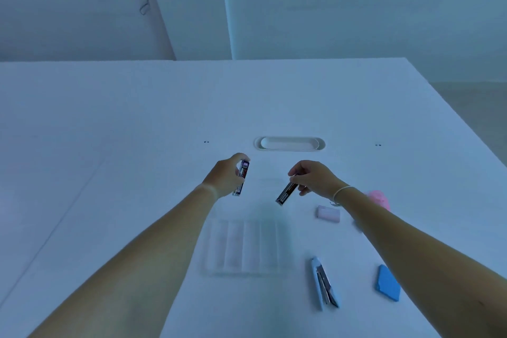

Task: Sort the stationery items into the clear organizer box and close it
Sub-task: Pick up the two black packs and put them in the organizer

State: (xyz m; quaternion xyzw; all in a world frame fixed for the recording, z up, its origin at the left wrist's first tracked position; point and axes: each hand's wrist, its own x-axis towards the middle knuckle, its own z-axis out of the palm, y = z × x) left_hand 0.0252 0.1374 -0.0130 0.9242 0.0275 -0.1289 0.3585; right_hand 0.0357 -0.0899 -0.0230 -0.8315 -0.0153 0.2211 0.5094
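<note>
The clear organizer box [244, 247] lies open on the white table, its compartments faintly visible, its lid hard to make out behind it. My left hand [225, 177] holds a dark lead-refill case [242, 178] upright, beyond the box's left side. My right hand [315, 177] grips a second dark refill case [286, 193] tilted down toward the box's far right corner. A pale pink eraser [328, 214], a light blue stapler [323, 284] and a blue sticky-note pad [388, 282] lie on the table to the right of the box.
A pink fluffy object [380, 197] shows partly behind my right wrist. An oval white cable cover [289, 143] is set into the table [109, 145] beyond my hands. The table's right edge runs diagonally at the far right, and white walls stand behind.
</note>
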